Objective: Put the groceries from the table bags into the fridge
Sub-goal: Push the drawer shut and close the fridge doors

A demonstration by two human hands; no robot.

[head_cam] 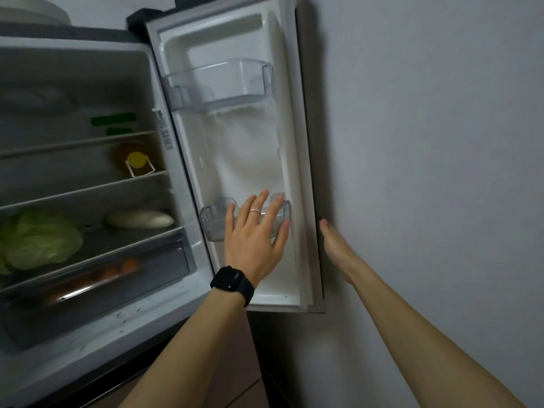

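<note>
Left grip [253, 241] flat before clear bin [210, 224]

Left hand [256, 234]: centre of the frame, back toward the camera, fingers straight and spread, pointing up; holds nothing.
Right hand [335, 248]: just right of centre, seen edge-on, fingers straight and together, tips pointing up; holds nothing.
Left wrist [235, 278]: wears a black watch [232, 285]; a ring [255, 211] sits on one finger.
Left forearm [191, 343]: bare, rises from the bottom edge left of centre, slanting up and right.
Right forearm [426, 326]: bare, rises from the lower right corner, slanting up and left.
Hands: side by side, apart, at like height.
</note>
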